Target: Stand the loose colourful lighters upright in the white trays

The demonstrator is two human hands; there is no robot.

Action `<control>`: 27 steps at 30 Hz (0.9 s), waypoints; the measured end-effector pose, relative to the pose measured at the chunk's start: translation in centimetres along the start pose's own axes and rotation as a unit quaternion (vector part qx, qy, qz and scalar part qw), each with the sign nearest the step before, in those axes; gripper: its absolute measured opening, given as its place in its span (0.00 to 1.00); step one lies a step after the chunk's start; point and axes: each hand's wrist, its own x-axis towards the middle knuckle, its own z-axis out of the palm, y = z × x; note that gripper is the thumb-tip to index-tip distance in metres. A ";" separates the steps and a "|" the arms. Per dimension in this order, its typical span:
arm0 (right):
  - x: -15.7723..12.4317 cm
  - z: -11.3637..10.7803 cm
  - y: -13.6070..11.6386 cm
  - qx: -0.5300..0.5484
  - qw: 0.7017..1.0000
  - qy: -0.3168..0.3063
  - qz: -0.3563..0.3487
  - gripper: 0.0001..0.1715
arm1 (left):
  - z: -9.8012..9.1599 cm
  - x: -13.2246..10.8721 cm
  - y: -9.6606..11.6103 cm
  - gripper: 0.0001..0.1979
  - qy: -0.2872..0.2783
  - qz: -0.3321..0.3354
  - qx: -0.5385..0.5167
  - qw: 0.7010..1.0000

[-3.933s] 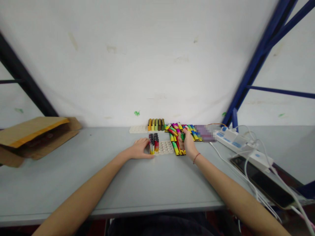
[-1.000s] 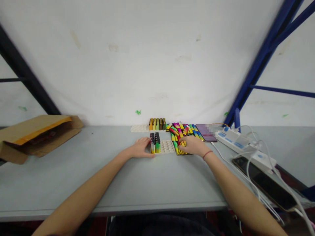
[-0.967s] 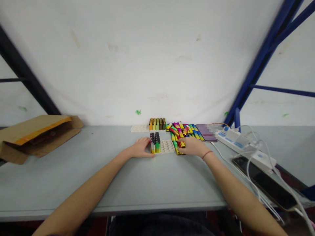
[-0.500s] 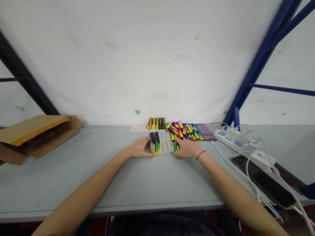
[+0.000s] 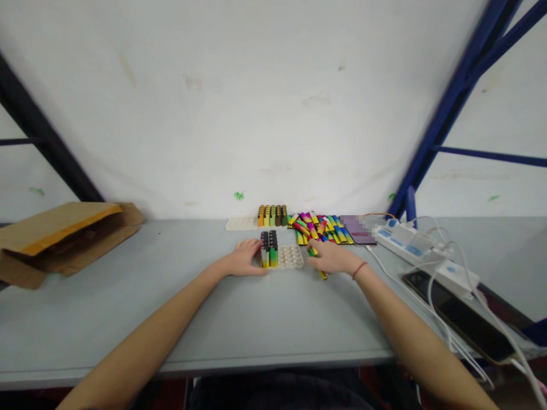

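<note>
My left hand (image 5: 244, 259) is closed around the left end of a small white tray (image 5: 291, 258) with round cups. Two columns of small colourful battery-like cylinders (image 5: 269, 248), dark at their tops, stand upright in the tray's left part; empty cups show at its right. Just right of the tray, my right hand (image 5: 335, 257) is closed on at least one green-and-gold battery-like cylinder (image 5: 322, 274), whose end sticks out below the palm. The exact number in that hand is hidden by the fingers. A loose pile of similar cylinders (image 5: 322, 225) lies directly behind it.
Behind, a second white tray (image 5: 241, 223) has several upright cylinders (image 5: 272, 216) beside it. A purple flat device (image 5: 359, 230), a white power strip (image 5: 427, 253) with cables and a black phone (image 5: 457, 316) are at right. At left lies a brown paper bag (image 5: 64, 233).
My right hand has moved slightly right, away from the tray's end, and the cylinder in it has tilted outward. My left hand has stayed at the tray.
</note>
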 end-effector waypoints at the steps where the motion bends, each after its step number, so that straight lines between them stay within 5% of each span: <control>1: 0.0 -0.4 0.4 0.043 0.999 0.015 -0.008 0.21 | 0.1 0.0 0.0 0.39 0.001 0.005 0.000 1.000; 5: 0.2 -1.3 1.9 0.211 0.970 0.119 0.003 0.28 | 0.7 0.2 0.4 0.39 0.008 0.015 0.007 1.000; 12: 1.9 0.6 1.8 0.380 0.906 0.188 -0.003 0.30 | 1.3 0.3 1.2 0.40 0.030 0.003 0.024 0.999; 17: 2.6 2.3 0.8 0.351 0.903 0.246 -0.021 0.22 | 1.2 0.3 1.2 0.39 0.026 0.008 0.026 0.999; 27: 2.6 3.4 0.2 0.261 0.915 0.300 -0.073 0.23 | 1.3 0.4 1.0 0.40 0.021 0.006 0.031 0.999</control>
